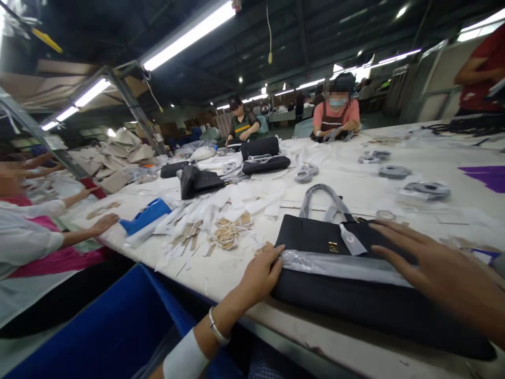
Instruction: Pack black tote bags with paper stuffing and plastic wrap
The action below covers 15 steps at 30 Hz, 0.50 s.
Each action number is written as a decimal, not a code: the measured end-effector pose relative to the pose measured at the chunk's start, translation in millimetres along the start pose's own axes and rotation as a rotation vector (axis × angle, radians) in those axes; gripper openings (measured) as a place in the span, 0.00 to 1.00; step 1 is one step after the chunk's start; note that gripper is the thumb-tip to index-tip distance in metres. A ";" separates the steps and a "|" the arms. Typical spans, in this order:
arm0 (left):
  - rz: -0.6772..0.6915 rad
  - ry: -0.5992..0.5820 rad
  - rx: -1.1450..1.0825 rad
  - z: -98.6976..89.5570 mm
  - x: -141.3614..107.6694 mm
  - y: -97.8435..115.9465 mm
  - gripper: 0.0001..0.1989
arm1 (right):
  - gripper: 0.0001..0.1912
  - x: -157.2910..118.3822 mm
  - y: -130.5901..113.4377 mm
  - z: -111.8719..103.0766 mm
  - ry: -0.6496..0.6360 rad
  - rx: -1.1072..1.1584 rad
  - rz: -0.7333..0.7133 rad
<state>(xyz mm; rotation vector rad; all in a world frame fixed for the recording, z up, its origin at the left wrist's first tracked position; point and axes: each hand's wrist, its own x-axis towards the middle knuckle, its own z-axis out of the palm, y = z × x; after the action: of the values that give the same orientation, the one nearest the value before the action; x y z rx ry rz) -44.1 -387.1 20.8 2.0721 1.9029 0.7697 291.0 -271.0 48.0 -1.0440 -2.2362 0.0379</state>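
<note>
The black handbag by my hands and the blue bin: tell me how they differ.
The black handbag lies on the table, while the blue bin is below the table's edge. The handbag carries a gold emblem and a pale tag; the bin shows plain blue walls. Your left hand touches the handbag's left side, but neither hand is on the bin. Both are close to you.

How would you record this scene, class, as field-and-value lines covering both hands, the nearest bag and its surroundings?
Bag: black, lying on a white table
Handle: plastic-wrapped, at the bag's far side
On the bag: white tag; plastic strip running across
Left hand: touching the bag's left edge, grip unclear
Right hand: spread over its right side, contact unclear
Left of bag: scattered brown pieces
Below table edge: blue bin
Across table: person in pink
</note>
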 end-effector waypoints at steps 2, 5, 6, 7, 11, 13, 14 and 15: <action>-0.010 -0.089 -0.082 -15.2 7.4 -2.8 0.21 | 0.27 16.5 -16.4 23.4 -0.044 -0.016 -0.057; -0.015 -0.195 -0.133 -37.8 21.3 -7.8 0.22 | 0.28 13.4 -21.7 63.9 -0.169 -0.106 -0.179; -0.015 -0.204 -0.125 -43.4 26.7 -9.8 0.22 | 0.27 7.8 -19.9 74.4 -0.198 -0.133 -0.200; -0.018 -0.195 -0.107 -47.4 32.6 -11.6 0.22 | 0.27 2.0 -17.8 82.3 -0.210 -0.152 -0.208; -0.014 -0.093 -0.027 -45.4 60.5 -11.3 0.18 | 0.27 -8.4 -14.6 87.8 -0.238 -0.143 -0.170; 0.066 -0.065 -0.019 -34.3 75.2 -3.9 0.17 | 0.27 -3.2 -16.2 81.1 -0.284 -0.086 -0.107; 0.124 -0.061 -0.013 -26.9 82.0 1.1 0.17 | 0.28 1.1 -16.6 76.9 -0.309 -0.048 -0.075; 0.183 -0.058 0.004 -18.9 88.4 6.3 0.17 | 0.28 6.0 -16.0 72.5 -0.325 -0.012 -0.046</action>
<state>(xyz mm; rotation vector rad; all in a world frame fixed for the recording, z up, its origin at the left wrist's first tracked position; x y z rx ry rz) -46.5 -305.2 59.6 2.2687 1.7040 0.7346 235.7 -260.4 -0.7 -1.0534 -2.5539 0.1863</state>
